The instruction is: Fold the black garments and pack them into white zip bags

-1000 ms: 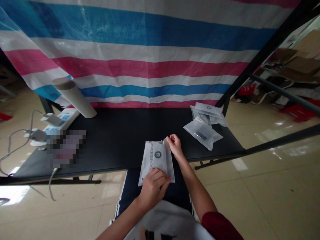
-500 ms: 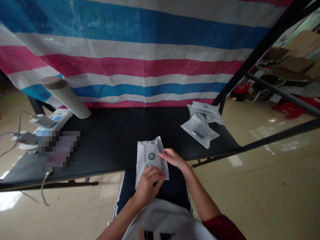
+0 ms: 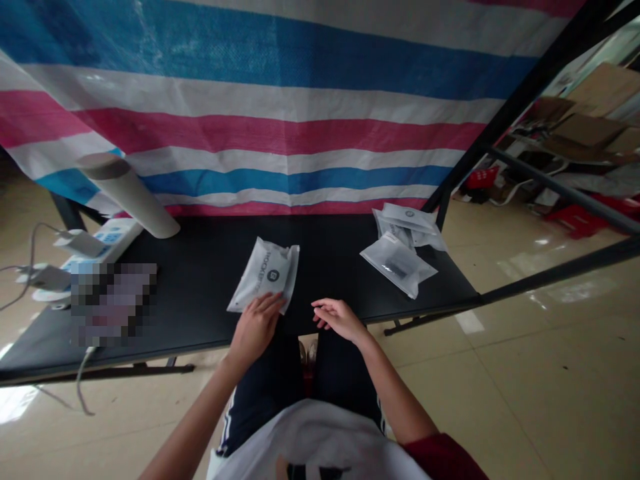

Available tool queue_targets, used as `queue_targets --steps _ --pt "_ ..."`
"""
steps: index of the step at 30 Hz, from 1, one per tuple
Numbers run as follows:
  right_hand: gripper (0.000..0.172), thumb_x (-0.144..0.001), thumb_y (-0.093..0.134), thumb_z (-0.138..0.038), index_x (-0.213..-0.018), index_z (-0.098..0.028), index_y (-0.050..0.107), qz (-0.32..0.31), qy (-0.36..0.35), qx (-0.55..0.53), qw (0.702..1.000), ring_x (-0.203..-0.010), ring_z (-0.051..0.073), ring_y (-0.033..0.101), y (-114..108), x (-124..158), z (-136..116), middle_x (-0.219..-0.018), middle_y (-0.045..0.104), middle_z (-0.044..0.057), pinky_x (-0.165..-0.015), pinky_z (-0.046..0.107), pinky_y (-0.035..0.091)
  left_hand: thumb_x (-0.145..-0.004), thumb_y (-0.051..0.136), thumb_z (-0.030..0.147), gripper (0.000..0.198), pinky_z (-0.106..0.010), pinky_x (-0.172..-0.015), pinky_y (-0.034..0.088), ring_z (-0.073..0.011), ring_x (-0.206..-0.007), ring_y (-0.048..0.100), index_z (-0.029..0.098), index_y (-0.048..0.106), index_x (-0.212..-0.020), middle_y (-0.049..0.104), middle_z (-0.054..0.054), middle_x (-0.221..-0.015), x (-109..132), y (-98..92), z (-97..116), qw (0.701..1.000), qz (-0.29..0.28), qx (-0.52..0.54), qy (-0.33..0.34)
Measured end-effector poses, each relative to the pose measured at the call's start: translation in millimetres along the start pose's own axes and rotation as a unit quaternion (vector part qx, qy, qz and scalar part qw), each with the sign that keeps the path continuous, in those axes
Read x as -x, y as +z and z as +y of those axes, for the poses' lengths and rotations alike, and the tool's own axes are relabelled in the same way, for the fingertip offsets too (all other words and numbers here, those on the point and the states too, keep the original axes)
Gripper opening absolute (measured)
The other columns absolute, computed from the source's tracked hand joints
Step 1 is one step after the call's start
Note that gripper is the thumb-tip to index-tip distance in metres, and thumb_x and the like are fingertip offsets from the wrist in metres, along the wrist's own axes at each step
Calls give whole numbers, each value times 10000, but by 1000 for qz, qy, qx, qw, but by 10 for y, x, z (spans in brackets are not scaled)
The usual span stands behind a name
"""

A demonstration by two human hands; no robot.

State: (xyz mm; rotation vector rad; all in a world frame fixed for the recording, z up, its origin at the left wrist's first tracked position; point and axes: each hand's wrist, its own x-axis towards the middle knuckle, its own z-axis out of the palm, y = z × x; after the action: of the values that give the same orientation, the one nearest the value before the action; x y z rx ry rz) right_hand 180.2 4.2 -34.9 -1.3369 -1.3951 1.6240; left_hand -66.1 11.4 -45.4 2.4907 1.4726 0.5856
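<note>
The white ROCKBROS pouch [image 3: 265, 275] lies flat and tilted on the black bench [image 3: 325, 247], near the front edge, a bit left of centre. Your left hand [image 3: 255, 327] is at its lower edge, with the fingers [image 3: 273, 305] stretched over the corner. Hand looks fairly flat; can't tell if it's actually gripping or only touching. Your right hand [image 3: 340, 319] is open, fingers loosely curled, holding nothing, just right of the pouch and not touching it.

Further right, near the bench's far corner, sit a loose pile of pouches [image 3: 407, 223] and a clear pouch [image 3: 397, 268] with a dark item inside. Far left: a cardboard tube [image 3: 127, 197] lying at a slant, and a power strip [image 3: 103, 243].

Risks: the slick film could slide out from under your fingers if the hold is this light. Reaching right could nudge the pile, and those pouches could slip off the corner. Your left arm swinging wide could catch the tube.
</note>
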Motion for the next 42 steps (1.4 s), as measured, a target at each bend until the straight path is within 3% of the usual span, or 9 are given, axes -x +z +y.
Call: queue_targets --steps 5,8,11,14,18,26,33,37,42 --pt "426 -838 611 -509 -1102 -178 653 39 -39 -22 998 -731 182 683 -95 52 21 -869 708 73 -605 278 509 -945 370 471 561 -514 -1158 250 -314 -1424 326 164 502 -1395 445 -99 -1499 -357 -150 -688 990 -2 -104 -97" --pt "428 -854 586 -515 -1121 -185 637 200 -109 38 973 -897 232 683 -521 123 17 -984 709 110 -736 352 544 -913 349 590 744 -570 -1152 192 -383 -1459 199 84 400 -1457 335 -156 -1554 -515 -185 -892 972 25 -155 -173" --pt "450 -867 553 -497 -1171 -170 617 435 -161 226 856 -1065 290 622 -1248 226 19 -1154 666 162 -912 458 494 -913 296 618 812 -602 -1124 200 -416 -1447 193 42 325 -1486 286 -193 -1567 -584 -174 -980 952 57 -171 -247" --pt "517 -855 549 -479 -1243 -140 587 525 -153 416 726 -1187 342 539 -1968 306 76 -1272 604 201 -1027 535 389 -908 273 642 818 -605 -1098 235 -414 -1417 259 69 326 -1491 319 -184 -1556 -599 -154 -1001 945 69 -164 -275" --pt "508 -866 520 -490 -1254 -170 593 469 -150 501 711 -1204 311 529 -2378 293 268 -1296 597 168 -1057 520 369 -910 276 632 805 -581 -1100 238 -402 -1416 264 74 335 -1487 330 -180 -1551 -590 -141 -982 942 78 -167 -281" --pt "520 -853 559 -486 -1272 -180 590 430 -191 415 779 -1171 301 553 -1629 156 514 -1248 618 156 -1022 468 441 -918 265 618 788 -558 -1111 231 -402 -1410 278 74 348 -1482 338 -177 -1549 -556 -113 -962 939 86 -171 -286" --pt "572 -823 579 -257 -1390 -297 509 138 -272 412 859 -1478 328 184 -818 -69 19 -1552 358 42 -1148 564 269 -928 252 615 797 -555 -1114 227 -415 -1407 277 54 320 -1490 323 -204 -1548 -552 -122 -944 934 94 -167 -302" --pt "617 -869 565 -323 -1459 -252 398 239 -299 317 868 -1439 294 296 -641 -225 -81 -1528 382 96 -1144 504 309 -943 276 573 744 -551 -1113 227 -411 -1404 282 61 336 -1479 353 -217 -1525 -538 -159 -884 935 111 -168 -293" --pt "569 -826 647 -511 -1284 -184 566 283 -214 313 881 -1121 305 567 -669 -263 104 -1177 641 138 -979 468 446 -959 327 503 581 -482 -1135 232 -336 -1399 309 140 458 -1393 468 -143 -1454 -496 -212 -787 968 117 -120 -190"
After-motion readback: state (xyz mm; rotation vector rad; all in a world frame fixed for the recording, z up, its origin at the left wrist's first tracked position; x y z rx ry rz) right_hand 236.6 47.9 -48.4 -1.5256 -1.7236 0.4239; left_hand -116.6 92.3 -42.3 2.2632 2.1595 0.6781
